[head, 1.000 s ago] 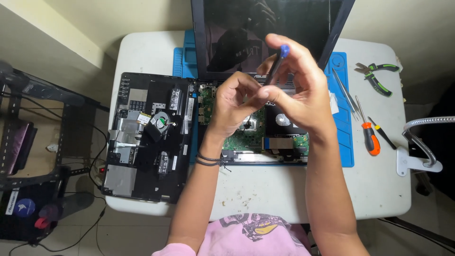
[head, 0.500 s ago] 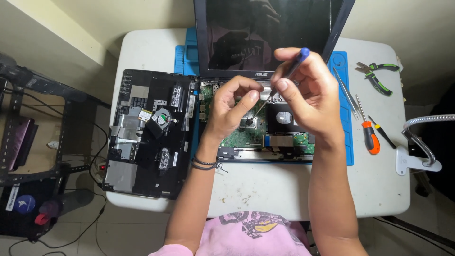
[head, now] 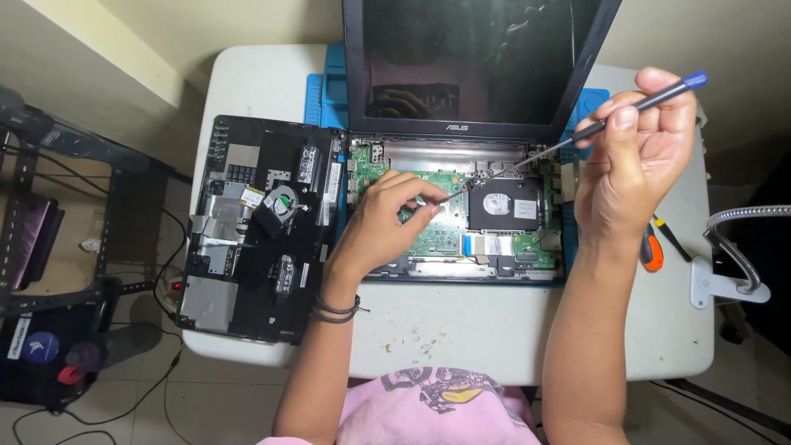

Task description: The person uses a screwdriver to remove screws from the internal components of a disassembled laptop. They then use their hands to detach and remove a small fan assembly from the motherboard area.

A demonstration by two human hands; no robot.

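**Screwdriver tip down on the open laptop's board**

Right hand (head: pixel 630 165) is closed around a slim black precision screwdriver with a blue cap (head: pixel 614 115), pinched between thumb and fingertips high above the deck, shaft angled down and left so the tip meets the metal bracket just above the black square hard drive (head: pixel 503 203). Left hand (head: pixel 386 221) rests on the green circuit board (head: pixel 441 227), thumb and forefinger pinched together; whether they hold a screw, I cannot tell.

The opened dark laptop base (head: pixel 461 268) sits mid-worktop on a blue mat (head: pixel 317 91), its black screen (head: pixel 478 58) upright behind. To the left lies the removed black keyboard cover (head: pixel 247 231), underside up, touching the base.

That screwdriver looks light, stiff and thin, probably slippery in the fingers; best gripped at the handle near the cap. The board seems fragile: edges only.

An orange-handled screwdriver (head: pixel 651 251) peeks out beside the right wrist on the white worktop (head: pixel 461 330).
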